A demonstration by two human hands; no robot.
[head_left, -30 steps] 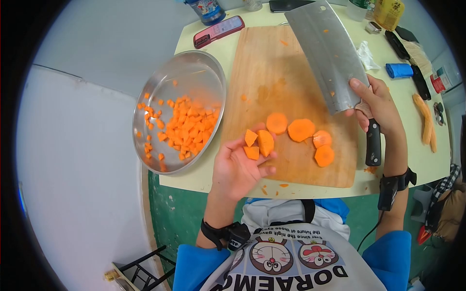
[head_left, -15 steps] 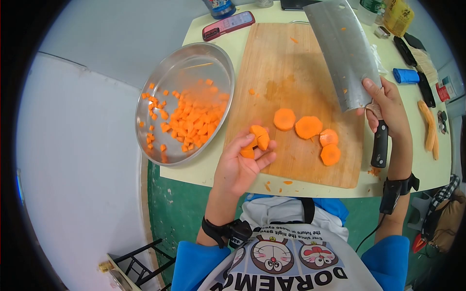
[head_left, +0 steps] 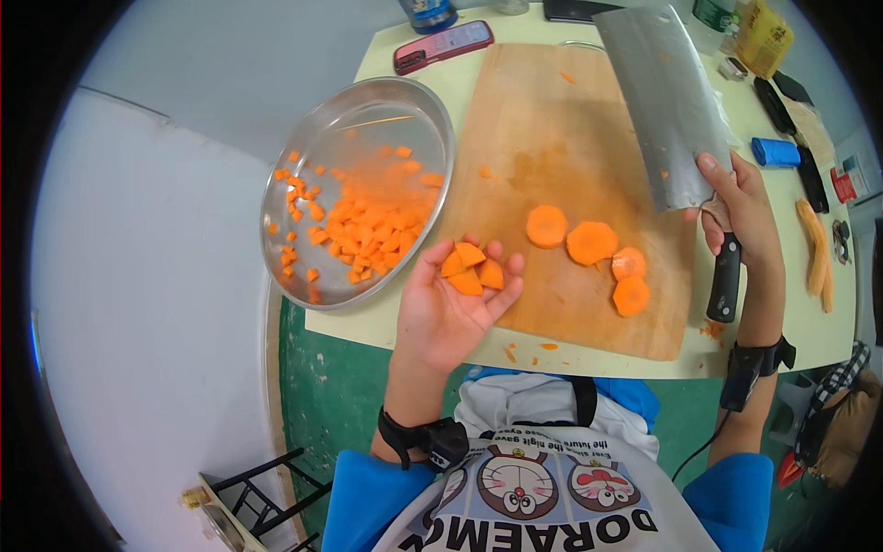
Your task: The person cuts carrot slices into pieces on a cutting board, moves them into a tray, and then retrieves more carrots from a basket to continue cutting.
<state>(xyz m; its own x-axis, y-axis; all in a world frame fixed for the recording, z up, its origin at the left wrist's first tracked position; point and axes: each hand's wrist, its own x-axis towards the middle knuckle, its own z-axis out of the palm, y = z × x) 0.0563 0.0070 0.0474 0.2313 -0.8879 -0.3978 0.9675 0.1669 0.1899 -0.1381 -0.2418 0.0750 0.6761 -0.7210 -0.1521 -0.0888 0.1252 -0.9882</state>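
Observation:
My left hand (head_left: 446, 322) is palm up with its fingers curled up around several carrot pieces (head_left: 466, 282), near the left edge of the wooden cutting board (head_left: 524, 106). In my right hand (head_left: 750, 207) is a broad cleaver (head_left: 658, 101), raised over the board's right side with its blade pointing away from me. My fingers wrap the spot where blade and black handle meet. Several round carrot slices (head_left: 591, 243) lie on the board between my hands. Left of the board, a round metal pan (head_left: 322, 106) holds diced carrot (head_left: 372, 235).
A phone (head_left: 444, 46) lies behind the pan. Along the right of the table (head_left: 349, 324) are a blue roll (head_left: 775, 152), a black-handled tool (head_left: 811, 179) and peeled carrots (head_left: 813, 248). Bottles, including a yellow one (head_left: 765, 39), stand at the back right.
My left hand has turned palm up and opened out somewhat, so the carrot pieces now rest in view on the fingers. The cleaver stays in my right hand, almost unmoved.

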